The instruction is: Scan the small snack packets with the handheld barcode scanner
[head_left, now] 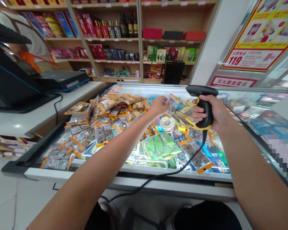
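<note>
My left hand (159,106) reaches out over the glass lid of a chest freezer (144,179) and pinches a small clear snack packet (173,101) with orange trim, lifted above the heap. My right hand (212,113) is wrapped round the handle of a black barcode scanner (203,102), its head pointing left at the packet. The scanner's black cable (175,171) hangs down past the freezer's front edge. Many like packets (98,124) lie spread over the lid, mostly to the left.
A white counter (31,119) on the left carries a black till screen (7,80) and a flat black device (62,80). Another person (24,41) stands behind it. Wooden shelves (139,40) of bottles and boxes fill the back wall. A red and yellow poster (261,35) hangs at the right.
</note>
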### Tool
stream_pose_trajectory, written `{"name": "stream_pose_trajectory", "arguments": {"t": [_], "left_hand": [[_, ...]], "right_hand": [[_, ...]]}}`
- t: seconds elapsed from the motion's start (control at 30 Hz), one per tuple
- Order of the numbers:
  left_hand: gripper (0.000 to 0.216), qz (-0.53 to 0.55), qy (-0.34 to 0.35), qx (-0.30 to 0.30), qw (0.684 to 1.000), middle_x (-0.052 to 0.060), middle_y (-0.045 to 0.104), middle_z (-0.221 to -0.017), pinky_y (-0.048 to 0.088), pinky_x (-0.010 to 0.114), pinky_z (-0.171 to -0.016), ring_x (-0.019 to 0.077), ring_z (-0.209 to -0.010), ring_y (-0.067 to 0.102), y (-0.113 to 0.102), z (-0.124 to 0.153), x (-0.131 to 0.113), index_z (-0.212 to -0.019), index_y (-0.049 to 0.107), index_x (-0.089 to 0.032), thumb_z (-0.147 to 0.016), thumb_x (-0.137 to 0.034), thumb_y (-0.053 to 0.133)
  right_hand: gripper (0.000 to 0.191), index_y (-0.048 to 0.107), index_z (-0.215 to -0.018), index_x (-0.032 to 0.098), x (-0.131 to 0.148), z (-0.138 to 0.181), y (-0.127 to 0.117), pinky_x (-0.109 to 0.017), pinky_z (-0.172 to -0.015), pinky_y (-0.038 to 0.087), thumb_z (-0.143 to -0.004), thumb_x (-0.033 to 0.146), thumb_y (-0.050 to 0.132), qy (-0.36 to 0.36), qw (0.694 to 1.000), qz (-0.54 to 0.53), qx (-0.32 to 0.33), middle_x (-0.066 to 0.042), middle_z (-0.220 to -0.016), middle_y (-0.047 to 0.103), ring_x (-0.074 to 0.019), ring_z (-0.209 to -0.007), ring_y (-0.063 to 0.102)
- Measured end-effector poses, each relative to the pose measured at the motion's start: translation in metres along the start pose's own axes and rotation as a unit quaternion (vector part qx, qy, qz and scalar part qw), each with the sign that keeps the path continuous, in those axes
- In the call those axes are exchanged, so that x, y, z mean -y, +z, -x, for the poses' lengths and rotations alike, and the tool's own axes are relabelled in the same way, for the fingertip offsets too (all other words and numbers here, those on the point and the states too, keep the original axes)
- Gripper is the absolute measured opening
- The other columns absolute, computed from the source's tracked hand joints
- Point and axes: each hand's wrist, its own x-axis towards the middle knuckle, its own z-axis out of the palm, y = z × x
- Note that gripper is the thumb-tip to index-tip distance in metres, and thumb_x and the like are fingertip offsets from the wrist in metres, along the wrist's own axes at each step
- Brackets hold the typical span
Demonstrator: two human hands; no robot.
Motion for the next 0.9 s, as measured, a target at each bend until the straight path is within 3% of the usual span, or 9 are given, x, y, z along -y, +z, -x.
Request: {"name": "stream_pose_trajectory", "arguments": {"t": [0.1,0.2,0.57,0.73,0.9], "left_hand": [[0.013,0.220,-0.066,-0.107,0.967,0.007,0.073,-0.094,0.049,0.028,-0.064,0.0166,-0.074,0.065,-0.028,0.018,0.016,-0.095,0.058,-0.019,-0.085,-0.022,0.067],[0.016,0.298,-0.078,-0.163,0.937,0.005,0.073,-0.091,0.047,0.025,-0.061,0.0132,-0.070,0.063,-0.047,0.026,0.031,-0.092,0.056,-0.020,-0.083,-0.021,0.069],[0.018,0.332,-0.067,-0.177,0.924,0.003,0.074,-0.090,0.048,0.024,-0.064,0.0117,-0.071,0.064,-0.058,0.018,0.046,-0.093,0.055,-0.021,-0.084,-0.020,0.071],[0.018,0.340,-0.074,-0.179,0.920,0.002,0.073,-0.088,0.049,0.024,-0.068,0.0116,-0.072,0.065,-0.060,0.021,0.042,-0.094,0.056,-0.021,-0.084,-0.021,0.071],[0.017,0.295,-0.069,-0.178,0.936,0.005,0.074,-0.090,0.053,0.031,-0.078,0.0170,-0.080,0.069,-0.059,0.021,0.041,-0.098,0.058,-0.020,-0.084,-0.021,0.069]], "right_hand": [[0.019,0.059,-0.089,0.020,-0.008,0.002,0.006,-0.022,-0.043,0.032,-0.082,0.034,0.070,0.009,0.998,0.056,0.042,0.005,-0.056,0.045,-0.0063,-0.043,0.032],[0.020,0.060,-0.090,0.020,-0.019,0.003,0.012,-0.022,-0.040,0.028,-0.086,0.039,0.068,0.019,0.988,0.129,0.084,0.003,-0.057,0.047,-0.0076,-0.042,0.035],[0.033,0.059,-0.070,0.019,-0.037,0.001,0.027,-0.023,-0.037,0.033,-0.090,0.043,0.070,0.023,0.976,0.200,0.083,-0.001,-0.057,0.050,-0.0085,-0.042,0.041],[0.030,0.061,-0.074,0.019,-0.039,-0.001,0.023,-0.023,-0.038,0.033,-0.088,0.042,0.072,0.029,0.978,0.190,0.079,0.000,-0.056,0.050,-0.0093,-0.043,0.040],[0.026,0.062,-0.080,0.019,-0.036,-0.002,0.020,-0.024,-0.039,0.029,-0.087,0.042,0.072,0.025,0.981,0.178,0.075,0.001,-0.056,0.050,-0.0087,-0.042,0.038]]}}
